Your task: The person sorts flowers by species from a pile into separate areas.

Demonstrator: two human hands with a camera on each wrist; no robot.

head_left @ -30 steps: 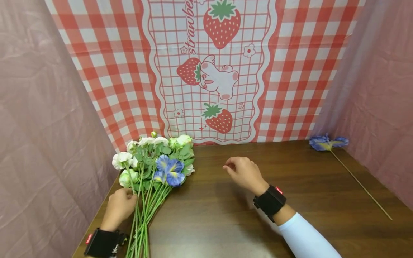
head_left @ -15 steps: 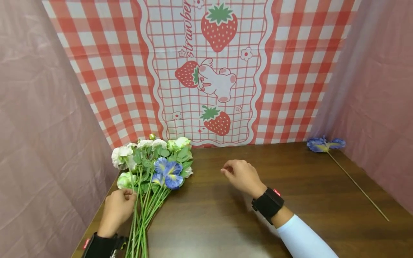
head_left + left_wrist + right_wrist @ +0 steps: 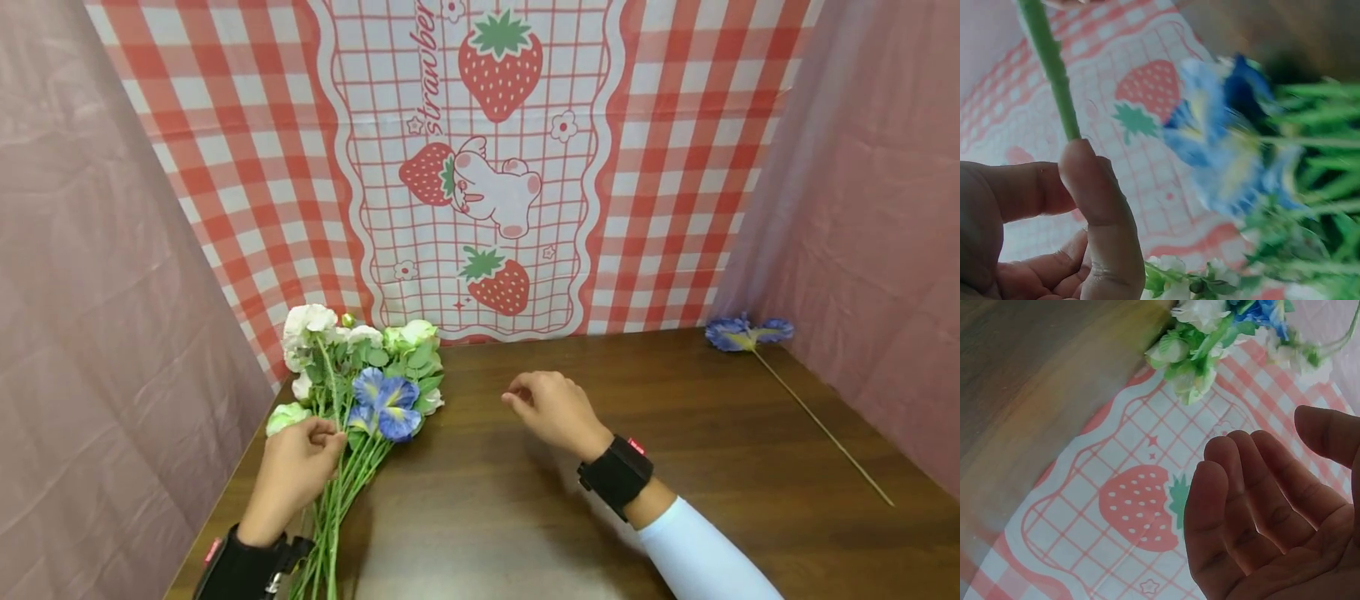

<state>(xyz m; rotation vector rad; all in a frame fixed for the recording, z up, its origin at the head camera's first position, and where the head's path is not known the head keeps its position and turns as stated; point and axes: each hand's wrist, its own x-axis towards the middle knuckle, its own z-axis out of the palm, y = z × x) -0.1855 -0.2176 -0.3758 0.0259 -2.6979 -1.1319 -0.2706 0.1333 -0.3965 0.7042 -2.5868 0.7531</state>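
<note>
The left hand point(image 3: 294, 467) pinches a green stem point(image 3: 1054, 75) between thumb and finger; its white blooms point(image 3: 309, 322) reach over the bunch of flowers point(image 3: 378, 358) on the tabletop's point(image 3: 450, 492) left. The right hand point(image 3: 558, 412), fingers loosely bent, holds nothing. A blue flower point(image 3: 731, 335) lies well apart, far right.

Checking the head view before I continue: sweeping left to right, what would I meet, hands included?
Left pink curtain → left hand → first blue flower → right hand → black wrist strap → second blue flower, lying apart.
</note>
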